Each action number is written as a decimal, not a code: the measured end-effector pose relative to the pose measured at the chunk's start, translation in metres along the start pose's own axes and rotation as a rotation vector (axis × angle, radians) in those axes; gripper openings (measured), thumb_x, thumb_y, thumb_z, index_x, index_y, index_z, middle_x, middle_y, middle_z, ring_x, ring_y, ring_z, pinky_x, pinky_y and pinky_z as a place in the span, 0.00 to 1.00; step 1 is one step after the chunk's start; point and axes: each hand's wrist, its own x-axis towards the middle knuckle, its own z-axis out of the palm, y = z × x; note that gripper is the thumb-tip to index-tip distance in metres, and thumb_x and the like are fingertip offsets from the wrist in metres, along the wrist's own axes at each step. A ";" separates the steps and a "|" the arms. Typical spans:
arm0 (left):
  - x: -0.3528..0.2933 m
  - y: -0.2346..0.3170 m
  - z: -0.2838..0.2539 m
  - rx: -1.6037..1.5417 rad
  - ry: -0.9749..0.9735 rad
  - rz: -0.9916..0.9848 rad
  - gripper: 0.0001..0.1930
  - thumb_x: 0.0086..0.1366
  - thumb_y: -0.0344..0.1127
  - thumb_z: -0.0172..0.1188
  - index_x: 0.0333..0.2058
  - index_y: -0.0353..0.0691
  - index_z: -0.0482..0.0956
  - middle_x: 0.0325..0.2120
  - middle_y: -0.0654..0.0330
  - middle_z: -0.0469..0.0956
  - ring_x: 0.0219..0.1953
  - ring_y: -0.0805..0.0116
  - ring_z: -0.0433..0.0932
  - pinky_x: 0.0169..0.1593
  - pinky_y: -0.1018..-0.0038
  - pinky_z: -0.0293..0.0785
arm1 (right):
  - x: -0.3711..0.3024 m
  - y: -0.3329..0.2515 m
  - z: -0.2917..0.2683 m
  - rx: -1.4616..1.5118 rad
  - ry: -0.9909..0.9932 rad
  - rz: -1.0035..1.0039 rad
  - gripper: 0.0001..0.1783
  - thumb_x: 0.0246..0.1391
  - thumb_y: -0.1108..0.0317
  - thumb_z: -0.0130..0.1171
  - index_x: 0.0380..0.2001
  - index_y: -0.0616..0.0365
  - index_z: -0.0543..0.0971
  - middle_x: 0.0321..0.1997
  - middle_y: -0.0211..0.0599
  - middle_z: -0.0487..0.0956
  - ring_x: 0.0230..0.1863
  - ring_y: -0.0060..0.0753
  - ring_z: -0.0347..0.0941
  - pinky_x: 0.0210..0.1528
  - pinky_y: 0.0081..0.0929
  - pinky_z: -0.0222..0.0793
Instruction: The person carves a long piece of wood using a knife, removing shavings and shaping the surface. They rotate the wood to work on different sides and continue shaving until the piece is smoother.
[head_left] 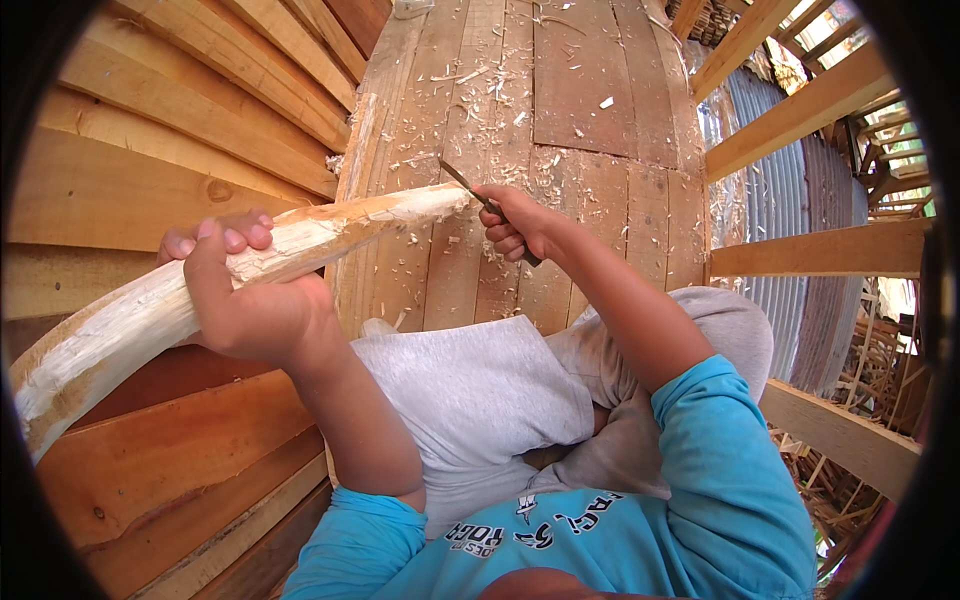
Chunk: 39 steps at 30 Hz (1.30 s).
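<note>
A long pale piece of wood [330, 238], partly shaved with some brown surface left, slants from the lower left up to the middle. My left hand [240, 285] is wrapped round its thicker part, thumb and fingers over the top. In my right hand [518, 225] is a knife [462, 180], its narrow dark blade pointing up and left. The blade lies at the thin right tip of the wood; whether it bites in, I cannot tell. My fingers close round the handle, whose end shows below them.
Wood shavings [470, 75] are scattered over the plank floor [570, 200]. Stacked boards [130, 190] form a wall on the left. Wooden rails [810, 262] run along the right, with corrugated metal sheets [790, 200] beyond. My crossed legs [480, 380] are below my hands.
</note>
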 end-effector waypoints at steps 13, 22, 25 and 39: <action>0.000 0.000 0.000 -0.005 -0.042 -0.011 0.09 0.51 0.26 0.52 0.30 0.46 0.63 0.17 0.66 0.60 0.21 0.73 0.62 0.36 0.67 0.65 | 0.003 -0.006 -0.009 -0.105 0.595 -0.321 0.27 0.59 0.40 0.53 0.20 0.48 0.61 0.12 0.19 0.54 0.10 0.17 0.46 0.14 0.25 0.38; -0.001 0.000 0.000 -0.037 -0.055 -0.005 0.08 0.52 0.25 0.51 0.30 0.46 0.64 0.17 0.67 0.60 0.21 0.73 0.63 0.36 0.68 0.66 | 0.016 0.008 0.004 -0.336 0.576 -0.391 0.35 0.62 0.40 0.43 0.27 0.66 0.79 0.18 0.40 0.74 0.24 0.35 0.72 0.29 0.38 0.65; -0.001 0.000 0.000 -0.049 -0.053 -0.011 0.09 0.52 0.25 0.51 0.29 0.46 0.64 0.17 0.67 0.61 0.21 0.73 0.63 0.36 0.68 0.66 | 0.013 0.006 0.008 -0.461 0.581 -0.459 0.36 0.62 0.40 0.44 0.23 0.67 0.79 0.21 0.45 0.76 0.25 0.38 0.74 0.31 0.39 0.67; -0.006 0.001 0.001 -0.063 -0.071 -0.026 0.09 0.51 0.25 0.51 0.29 0.46 0.64 0.17 0.67 0.60 0.21 0.74 0.62 0.36 0.67 0.66 | 0.000 -0.007 -0.005 0.068 0.107 -0.118 0.28 0.64 0.41 0.45 0.16 0.45 0.58 0.11 0.18 0.50 0.10 0.17 0.39 0.14 0.24 0.34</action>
